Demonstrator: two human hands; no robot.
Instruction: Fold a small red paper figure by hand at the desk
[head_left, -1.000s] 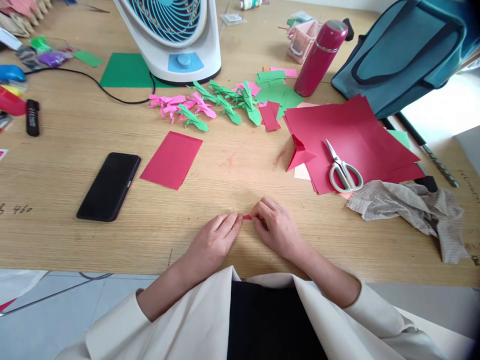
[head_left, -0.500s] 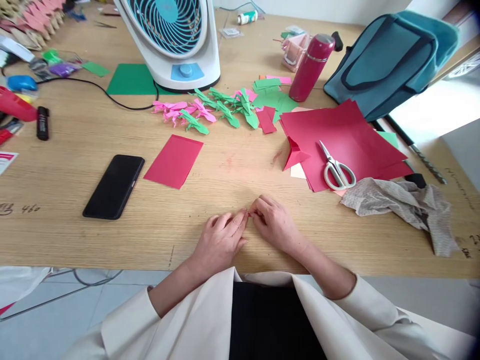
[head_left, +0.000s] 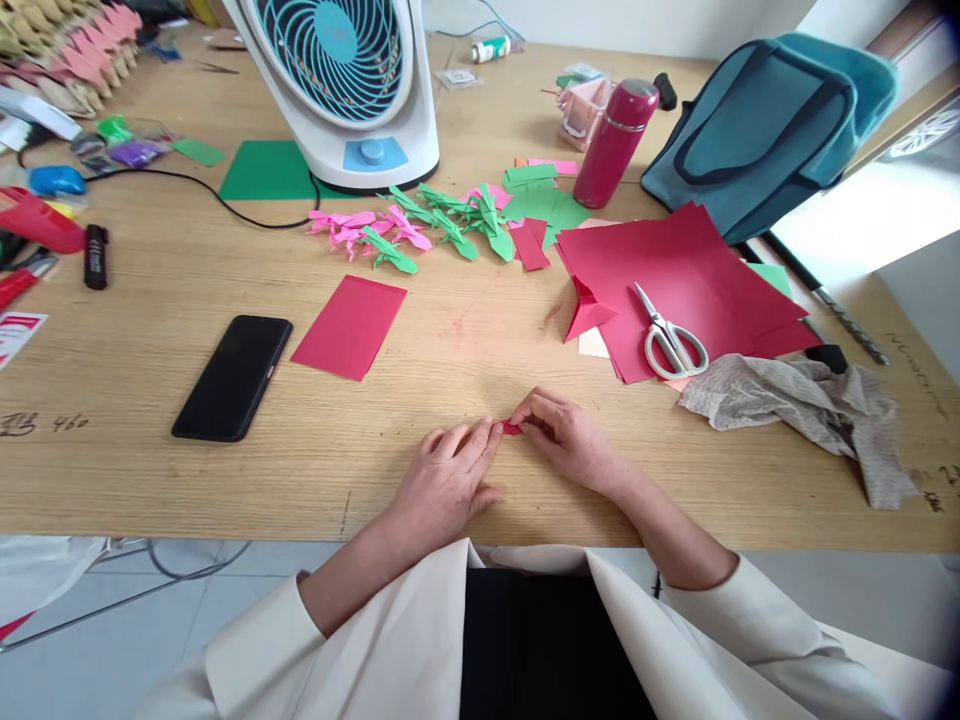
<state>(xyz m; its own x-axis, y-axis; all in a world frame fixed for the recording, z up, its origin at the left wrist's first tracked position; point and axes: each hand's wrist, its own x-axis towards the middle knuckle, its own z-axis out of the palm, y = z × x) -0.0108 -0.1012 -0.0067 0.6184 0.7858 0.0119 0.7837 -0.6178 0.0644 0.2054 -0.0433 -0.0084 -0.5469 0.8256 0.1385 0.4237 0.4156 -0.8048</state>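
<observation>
A small piece of folded red paper [head_left: 511, 428] lies on the table between my two hands. My left hand [head_left: 450, 475] rests flat with its fingers stretched out, the fingertips pressing on the paper's left end and the thumb apart. The fingers of my right hand [head_left: 566, 440] are pinched around the other end of the paper. Most of the paper is hidden under my fingers. Ahead and to the left is a red paper rectangle [head_left: 350, 328]. White-handled scissors [head_left: 671, 340] lie on large red paper sheets [head_left: 720, 285] to the right, beside a folded red paper piece [head_left: 588, 310].
Several green and pink folded paper figures [head_left: 450, 222] sit in front of the fan [head_left: 360, 120]. On the left are a black phone [head_left: 232, 378] and a black marker [head_left: 96, 257]. To the right are a red flask [head_left: 616, 142], a teal bag [head_left: 772, 130] and a crumpled cloth [head_left: 802, 405].
My right hand has moved slightly right, away from my left fingertips, and more of the red paper shows between them. The view has shifted a little.
</observation>
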